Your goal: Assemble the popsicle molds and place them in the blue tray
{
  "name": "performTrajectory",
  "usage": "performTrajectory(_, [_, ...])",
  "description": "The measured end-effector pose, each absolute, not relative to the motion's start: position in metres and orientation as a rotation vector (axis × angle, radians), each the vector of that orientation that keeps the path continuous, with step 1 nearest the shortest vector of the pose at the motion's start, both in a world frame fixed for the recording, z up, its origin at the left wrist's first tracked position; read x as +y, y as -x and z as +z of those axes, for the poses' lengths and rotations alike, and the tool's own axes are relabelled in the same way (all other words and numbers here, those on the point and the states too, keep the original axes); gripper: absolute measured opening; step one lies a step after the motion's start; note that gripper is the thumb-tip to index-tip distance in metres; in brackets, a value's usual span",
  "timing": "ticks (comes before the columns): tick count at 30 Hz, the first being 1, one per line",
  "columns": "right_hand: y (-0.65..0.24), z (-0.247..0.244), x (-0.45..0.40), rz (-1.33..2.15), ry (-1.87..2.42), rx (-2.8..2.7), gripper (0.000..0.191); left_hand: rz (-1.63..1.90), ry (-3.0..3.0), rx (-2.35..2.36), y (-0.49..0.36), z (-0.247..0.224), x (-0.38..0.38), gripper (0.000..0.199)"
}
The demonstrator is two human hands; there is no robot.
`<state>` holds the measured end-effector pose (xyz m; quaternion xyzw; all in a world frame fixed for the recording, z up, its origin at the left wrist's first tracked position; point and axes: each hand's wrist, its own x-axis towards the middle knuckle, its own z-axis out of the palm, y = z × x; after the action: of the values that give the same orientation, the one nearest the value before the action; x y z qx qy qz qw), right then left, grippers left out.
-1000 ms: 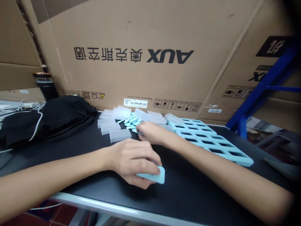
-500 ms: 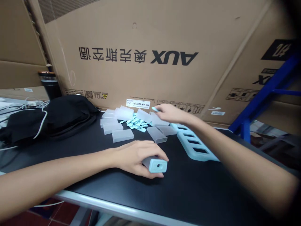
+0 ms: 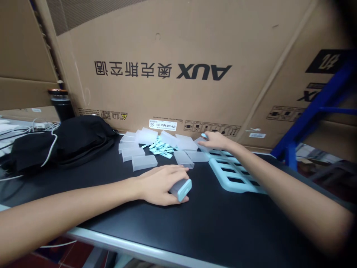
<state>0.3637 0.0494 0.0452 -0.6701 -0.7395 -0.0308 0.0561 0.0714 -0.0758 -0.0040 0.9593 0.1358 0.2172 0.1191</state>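
My left hand (image 3: 164,185) is wrapped round a translucent plastic box with a light blue end cap (image 3: 184,190), held low over the black table with the cap facing right. Farther back, my right hand (image 3: 216,141) is closed, with a small light blue piece (image 3: 204,136) at its fingertips. A translucent box (image 3: 199,143) lies just under or against those fingers; whether they touch it I cannot tell. Several open translucent boxes (image 3: 144,162) surround a pile of light blue strips (image 3: 161,147). Partly beneath my right forearm is a light blue slotted tray (image 3: 223,175).
A large cardboard box (image 3: 156,96) stands along the back of the table (image 3: 206,230). On the left are a black bag (image 3: 80,137), white cables (image 3: 52,141) and a dark bottle (image 3: 61,106). A blue metal frame (image 3: 312,108) rises at the right.
My right hand has moved right, toward the slotted tray, with the light blue piece. My left hand has shifted slightly left and turned the capped box, so its end faces more to the right.
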Motion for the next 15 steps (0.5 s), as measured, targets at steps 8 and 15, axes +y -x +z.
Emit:
performTrajectory(8, [-0.341,0.04,0.064,0.035,1.951,-2.028,0.03,0.591,-2.782,0.529,-0.072,-0.003,-0.074,0.036])
performTrajectory(15, [-0.327,0.04,0.06,0.339,1.724,-2.008,0.031,0.487,-2.758,0.62,-0.072,-0.004,-0.07,0.043])
